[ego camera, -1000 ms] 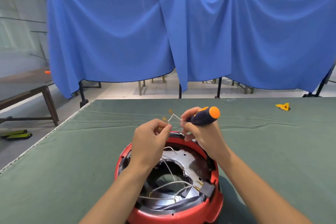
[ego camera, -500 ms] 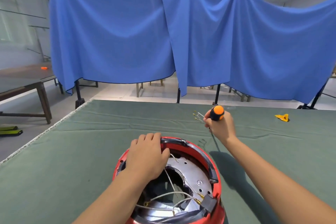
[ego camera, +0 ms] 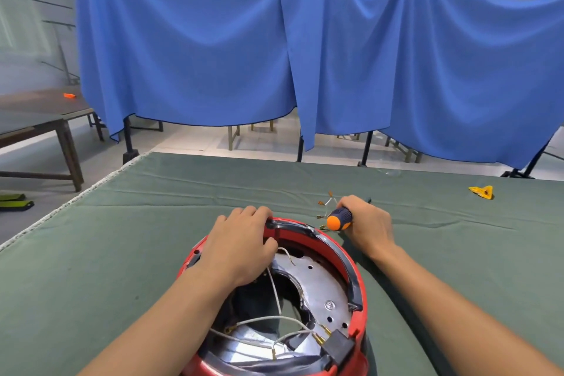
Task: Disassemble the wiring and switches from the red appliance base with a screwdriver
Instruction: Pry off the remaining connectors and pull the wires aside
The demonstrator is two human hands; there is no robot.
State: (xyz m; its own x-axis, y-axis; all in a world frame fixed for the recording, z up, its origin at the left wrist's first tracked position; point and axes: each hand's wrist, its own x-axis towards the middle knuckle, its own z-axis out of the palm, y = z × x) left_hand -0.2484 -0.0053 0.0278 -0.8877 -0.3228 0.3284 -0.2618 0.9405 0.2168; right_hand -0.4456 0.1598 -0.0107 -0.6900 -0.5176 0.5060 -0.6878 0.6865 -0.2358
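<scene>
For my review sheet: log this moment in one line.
left hand: rests on red base rim | right hand: grips screwdriver | removed wires: on table

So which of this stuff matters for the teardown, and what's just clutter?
Job:
red appliance base
screwdriver
white wires inside
pulled wire bundle

Lying about:
yellow scrap
orange item, side table
</scene>
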